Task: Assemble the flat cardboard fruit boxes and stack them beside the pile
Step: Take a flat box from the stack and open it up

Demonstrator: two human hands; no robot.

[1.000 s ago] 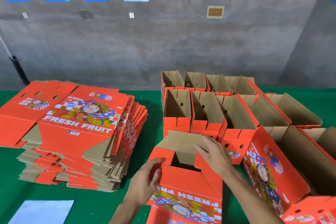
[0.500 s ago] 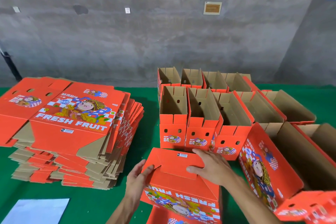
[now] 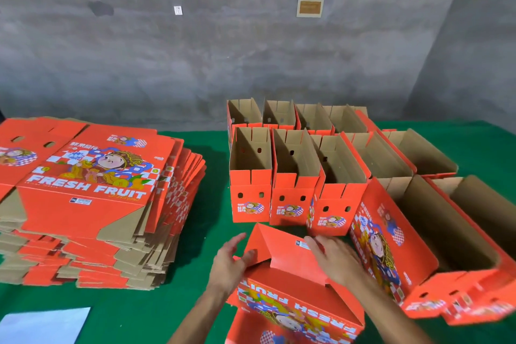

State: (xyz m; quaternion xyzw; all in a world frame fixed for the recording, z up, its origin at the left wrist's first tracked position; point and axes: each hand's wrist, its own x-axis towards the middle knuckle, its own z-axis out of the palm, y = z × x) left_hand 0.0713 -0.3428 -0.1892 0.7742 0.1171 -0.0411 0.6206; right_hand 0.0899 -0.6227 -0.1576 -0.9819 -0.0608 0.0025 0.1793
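An orange "FRESH FRUIT" cardboard box [image 3: 290,296] stands in front of me at the bottom centre, its end flaps folded flat over the far end. My left hand [image 3: 229,262] touches the left edge of those flaps with its fingers nearly straight. My right hand [image 3: 335,258] lies flat on the right flap, palm down. A tall pile of flat orange boxes [image 3: 92,198] sits on the left. Several assembled open boxes [image 3: 296,176] stand in rows behind the one I hold.
The green table [image 3: 215,176] runs back to a grey concrete wall. More assembled boxes [image 3: 435,234] lie on their sides at the right. A white sheet [image 3: 42,325] lies at the bottom left corner.
The open end of the box has been folded down flat. Both hands moved onto the folded flaps, the right one sliding over the top.
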